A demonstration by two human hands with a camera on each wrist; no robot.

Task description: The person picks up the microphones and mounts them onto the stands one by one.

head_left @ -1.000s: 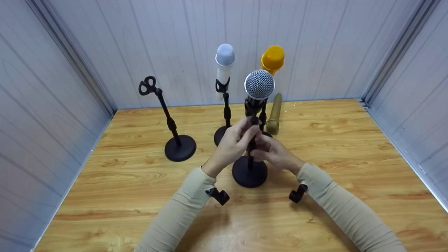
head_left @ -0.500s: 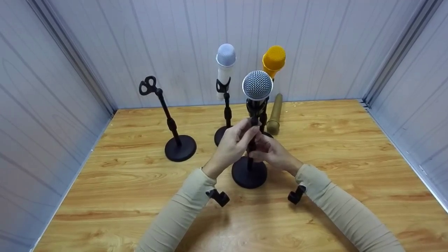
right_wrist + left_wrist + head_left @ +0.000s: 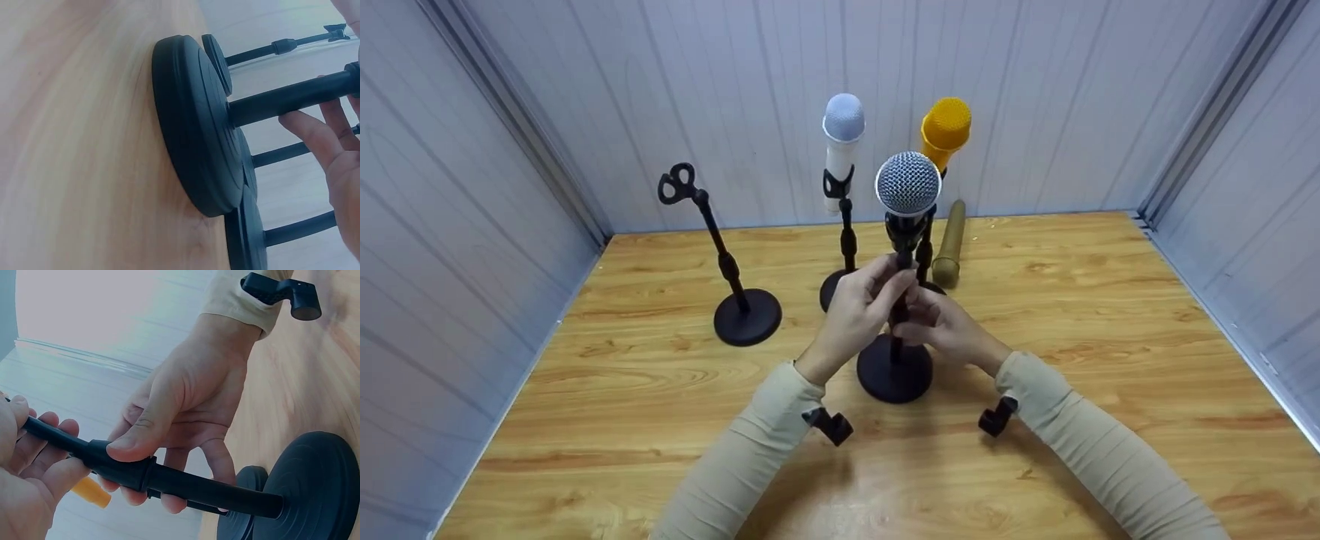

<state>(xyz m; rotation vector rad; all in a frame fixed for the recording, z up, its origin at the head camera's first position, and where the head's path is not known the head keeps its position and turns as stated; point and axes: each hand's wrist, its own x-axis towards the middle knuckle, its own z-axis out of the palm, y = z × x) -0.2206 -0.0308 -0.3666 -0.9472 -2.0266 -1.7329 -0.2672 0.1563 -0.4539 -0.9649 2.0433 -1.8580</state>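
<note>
Wooden table (image 3: 622, 420), black stand (image 3: 894, 379) upright near its middle, silver-headed mic (image 3: 909, 184) clipped up top. For working that stand, I'd say keep it planted and turn gently. Left hand (image 3: 851, 304) is closed round the upper tube (image 3: 56, 435); right hand (image 3: 956, 330) has fingers curled round the smaller collar (image 3: 125, 470), thumb over it

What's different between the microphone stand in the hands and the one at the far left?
The front stand holds a silver-headed microphone; the far-left stand holds none. The left hand and right hand grip the front stand; the far-left stand is untouched. Both stands are black with round bases.
</note>
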